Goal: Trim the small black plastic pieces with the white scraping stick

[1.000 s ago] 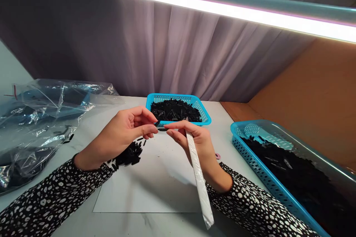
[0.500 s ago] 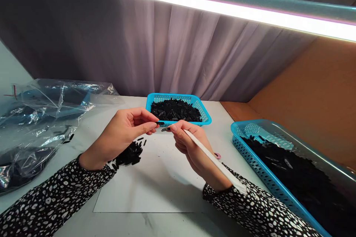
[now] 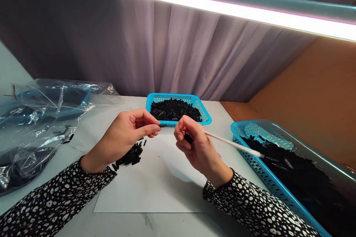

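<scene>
Between the thumb and fingertips of my left hand (image 3: 129, 133) is a small black plastic piece (image 3: 164, 125), held in a pinch. A slim white-handled tool (image 3: 233, 143) rests in my closed right hand (image 3: 194, 142), its long end pointing right and slightly down. Something black (image 3: 188, 137) shows inside the curled right fingers; I cannot make out what it is. The hands are apart, above a white sheet (image 3: 155, 192). Partly hidden below my left wrist lies a pile of small black pieces (image 3: 132, 155).
A blue basket (image 3: 205, 118) heaped with black pieces stands behind my hands. Another blue basket (image 3: 247, 155), also full, is at right. Clear plastic bags (image 3: 58, 100) lie at left. A lit tube lamp (image 3: 222, 7) hangs above, before a grey curtain (image 3: 183, 59).
My right hand has drawn back slightly from the left and curled in. The tool has swung outward, its far end now over the right basket's edge. My left hand has hardly moved.
</scene>
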`<state>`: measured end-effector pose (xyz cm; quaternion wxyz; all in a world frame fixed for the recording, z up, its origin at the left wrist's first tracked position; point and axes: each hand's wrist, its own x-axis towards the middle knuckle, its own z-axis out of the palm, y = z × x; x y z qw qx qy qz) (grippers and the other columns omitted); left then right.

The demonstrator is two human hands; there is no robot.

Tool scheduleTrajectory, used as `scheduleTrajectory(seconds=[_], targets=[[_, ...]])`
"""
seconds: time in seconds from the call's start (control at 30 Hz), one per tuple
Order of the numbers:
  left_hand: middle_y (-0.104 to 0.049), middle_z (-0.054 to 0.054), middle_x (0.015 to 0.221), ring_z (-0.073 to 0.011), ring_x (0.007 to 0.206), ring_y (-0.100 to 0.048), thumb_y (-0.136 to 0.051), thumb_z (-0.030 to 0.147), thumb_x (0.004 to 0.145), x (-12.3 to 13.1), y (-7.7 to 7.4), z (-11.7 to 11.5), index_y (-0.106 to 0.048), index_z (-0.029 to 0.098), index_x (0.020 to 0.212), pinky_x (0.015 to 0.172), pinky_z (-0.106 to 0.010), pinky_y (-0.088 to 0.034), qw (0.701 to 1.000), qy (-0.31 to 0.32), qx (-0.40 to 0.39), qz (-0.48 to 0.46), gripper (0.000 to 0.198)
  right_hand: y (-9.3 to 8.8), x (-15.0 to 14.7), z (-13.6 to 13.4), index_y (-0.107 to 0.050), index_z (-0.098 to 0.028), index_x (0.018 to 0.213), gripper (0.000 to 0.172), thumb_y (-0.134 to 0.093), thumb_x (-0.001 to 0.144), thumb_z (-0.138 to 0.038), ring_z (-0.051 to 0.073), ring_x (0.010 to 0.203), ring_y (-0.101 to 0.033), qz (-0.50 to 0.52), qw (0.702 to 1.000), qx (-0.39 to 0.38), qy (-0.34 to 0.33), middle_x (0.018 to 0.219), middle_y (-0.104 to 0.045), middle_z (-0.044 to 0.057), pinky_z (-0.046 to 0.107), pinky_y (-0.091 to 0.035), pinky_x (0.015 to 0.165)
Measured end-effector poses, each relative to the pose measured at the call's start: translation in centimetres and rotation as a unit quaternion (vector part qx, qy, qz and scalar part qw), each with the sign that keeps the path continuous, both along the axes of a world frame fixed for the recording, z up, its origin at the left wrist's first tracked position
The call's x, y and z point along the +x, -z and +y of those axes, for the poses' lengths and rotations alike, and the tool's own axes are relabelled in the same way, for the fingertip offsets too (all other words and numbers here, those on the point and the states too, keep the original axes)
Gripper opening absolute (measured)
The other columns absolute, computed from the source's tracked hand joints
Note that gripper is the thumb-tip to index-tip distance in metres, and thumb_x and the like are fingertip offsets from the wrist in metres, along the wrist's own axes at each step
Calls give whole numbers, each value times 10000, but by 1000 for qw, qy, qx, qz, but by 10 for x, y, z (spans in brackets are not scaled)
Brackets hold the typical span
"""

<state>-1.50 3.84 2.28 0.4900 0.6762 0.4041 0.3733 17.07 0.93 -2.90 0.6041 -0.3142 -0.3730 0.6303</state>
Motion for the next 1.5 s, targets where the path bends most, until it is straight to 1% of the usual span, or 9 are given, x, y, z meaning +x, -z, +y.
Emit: scheduleTrajectory(seconds=[0.13, 0.27, 0.43, 0.5, 0.6, 0.7, 1.13, 1.4, 1.5], targets=[[-722, 18, 685, -113, 677, -653, -765, 230, 819, 0, 2, 1, -737, 182, 798, 671, -226, -527, 1000, 20, -14, -17, 59, 6, -2, -2, -673, -210, 819, 212, -784, 800, -390, 74, 475, -208, -111, 989, 82, 51, 545, -325, -107, 233, -189, 442], [-714, 11, 696, -125, 693, -654, -763, 255, 822, 2, 5, 2, -719, 183, 796, 676, -242, -522, 998, 38, -28, -32, 89, 8, -2, -4, -774, -238, 932, 139, -775, 815, -312, 108, 537, -310, -232, 954, 159, 101, 562, -391, -76, 266, -272, 508], [-716, -18, 816, -185, 786, -664, -686, 352, 865, -3, 6, 5, -676, 199, 891, 741, -323, -517, 994, 66, -9, 81, 155, 7, -2, -3, -770, -222, 824, 180, -762, 829, -401, 106, 520, -292, -215, 964, 125, 97, 553, -419, -60, 275, -231, 491], [-714, -35, 929, -219, 868, -652, -646, 330, 878, -9, 10, 9, -654, 215, 963, 786, -356, -492, 967, 83, 43, 236, 142, 7, -3, -3, -743, -208, 781, 257, -789, 792, -460, 89, 487, -215, -169, 980, 80, 72, 523, -335, -84, 269, -168, 464], [-682, -69, 968, -282, 976, -609, -650, 182, 811, -19, 23, 17, -643, 204, 927, 815, -379, -434, 861, 108, 112, 485, 118, 4, -3, -2, -681, -193, 713, 344, -834, 729, -501, 69, 472, -139, -104, 993, 37, 30, 510, -274, -107, 263, -110, 448], [-684, -62, 915, -282, 932, -616, -700, 109, 697, -24, 36, 23, -635, 201, 832, 743, -336, -422, 831, 141, 85, 531, 176, 2, -4, -3, -667, -186, 706, 349, -845, 720, -486, 63, 472, -120, -77, 997, 28, 8, 505, -273, -114, 261, -92, 447], [-666, -29, 773, -237, 804, -613, -640, 122, 666, -25, 46, 28, -597, 212, 648, 653, -293, -393, 856, 155, 53, 491, 101, -2, -1, -8, -652, -190, 760, 313, -805, 763, -463, 69, 485, -93, -55, 998, 10, -39, 533, -230, -124, 273, -77, 473], [-656, -6, 724, -181, 678, -607, -523, 258, 845, -17, 29, 28, -565, 213, 739, 619, -286, -451, 923, 106, 49, 367, 122, -1, -3, -6, -576, -204, 711, 362, -800, 760, -484, 64, 473, -79, -59, 997, 11, -39, 512, -222, -134, 265, -81, 457], [-686, -18, 778, -140, 569, -609, -490, 335, 912, -7, 20, 22, -565, 201, 852, 535, -265, -476, 972, 93, -31, 211, 165, 0, -4, -5, -601, -193, 732, 339, -800, 765, -465, 60, 467, -85, -57, 997, 16, -40, 510, -233, -135, 257, -85, 449]])
